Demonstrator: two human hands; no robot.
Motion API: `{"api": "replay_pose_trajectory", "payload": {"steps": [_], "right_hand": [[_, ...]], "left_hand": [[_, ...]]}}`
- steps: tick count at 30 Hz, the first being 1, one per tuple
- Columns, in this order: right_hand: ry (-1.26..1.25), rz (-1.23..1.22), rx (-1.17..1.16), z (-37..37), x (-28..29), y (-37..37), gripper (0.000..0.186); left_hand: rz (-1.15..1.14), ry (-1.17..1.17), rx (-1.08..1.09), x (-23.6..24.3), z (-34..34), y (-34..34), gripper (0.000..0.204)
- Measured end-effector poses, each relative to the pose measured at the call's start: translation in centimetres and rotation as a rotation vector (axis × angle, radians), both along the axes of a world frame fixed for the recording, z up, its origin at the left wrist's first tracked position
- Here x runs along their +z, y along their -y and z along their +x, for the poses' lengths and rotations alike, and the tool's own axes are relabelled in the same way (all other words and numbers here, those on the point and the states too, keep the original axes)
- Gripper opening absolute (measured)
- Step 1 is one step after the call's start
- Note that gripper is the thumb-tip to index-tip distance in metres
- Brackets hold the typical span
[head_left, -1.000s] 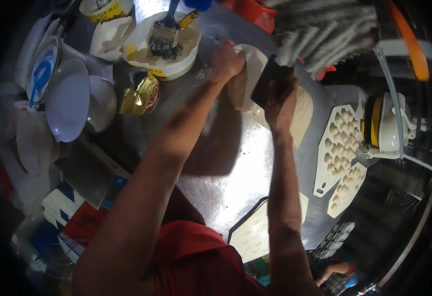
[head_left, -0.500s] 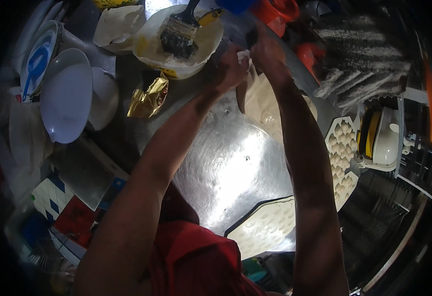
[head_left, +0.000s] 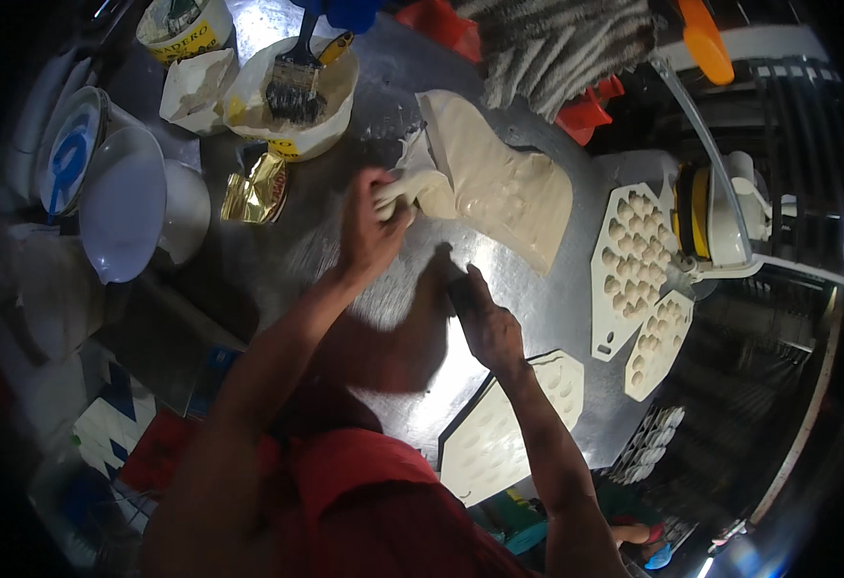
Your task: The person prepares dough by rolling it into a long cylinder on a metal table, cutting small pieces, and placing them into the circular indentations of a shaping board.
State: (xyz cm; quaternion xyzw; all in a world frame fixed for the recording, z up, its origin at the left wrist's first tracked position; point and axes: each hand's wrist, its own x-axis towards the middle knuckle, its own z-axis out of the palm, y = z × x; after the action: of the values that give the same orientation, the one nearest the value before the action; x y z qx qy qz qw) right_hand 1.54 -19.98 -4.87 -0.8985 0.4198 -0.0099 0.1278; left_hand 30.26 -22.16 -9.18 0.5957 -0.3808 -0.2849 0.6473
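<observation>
My left hand (head_left: 372, 226) is closed around one end of a loose, twisted strip of pale dough (head_left: 427, 193). Beyond that strip lies a wide flat sheet of dough (head_left: 499, 183) on the steel table, with a torn edge on its left side. My right hand (head_left: 492, 328) sits lower and to the right, apart from the dough. Its fingers close on a small dark flat tool (head_left: 458, 294), whose exact kind I cannot make out. Below it is a white moulded board (head_left: 523, 424) with round hollows, partly behind my right forearm.
Two white boards with dough-filled hollows, a larger one (head_left: 607, 323) and a smaller one (head_left: 644, 380), lie at the right. Far left stand a tub (head_left: 335, 125) with a brush (head_left: 297, 82), gold foil wrapper (head_left: 256, 188) and white bowls (head_left: 123, 207). A striped cloth (head_left: 567, 48) lies at the back.
Both hands have come back toward me from the far side and moved apart. The left hand has drawn a strip of dough left; the dough sheet shows more fully. The view has shifted right.
</observation>
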Motion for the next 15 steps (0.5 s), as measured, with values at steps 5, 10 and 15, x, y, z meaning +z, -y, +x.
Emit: {"api": "replay_pose_trajectory", "payload": {"steps": [5, 10, 15], "right_hand": [[0.384, 0.711, -0.314, -1.9, 1.7, -1.9, 0.076], [0.75, 0.498, -0.131, -1.7, -3.2, -2.4, 0.075], [0.505, 0.547, -0.222, -0.7, -2.7, -2.4, 0.075]], "left_hand": [[0.305, 0.315, 0.02, 1.4, 4.7, -4.3, 0.054], [0.144, 1.067, -0.198, 2.1, 6.0, 1.7, 0.075], [0.408, 0.914, -0.496, -0.1, 7.2, 9.0, 0.076]]}}
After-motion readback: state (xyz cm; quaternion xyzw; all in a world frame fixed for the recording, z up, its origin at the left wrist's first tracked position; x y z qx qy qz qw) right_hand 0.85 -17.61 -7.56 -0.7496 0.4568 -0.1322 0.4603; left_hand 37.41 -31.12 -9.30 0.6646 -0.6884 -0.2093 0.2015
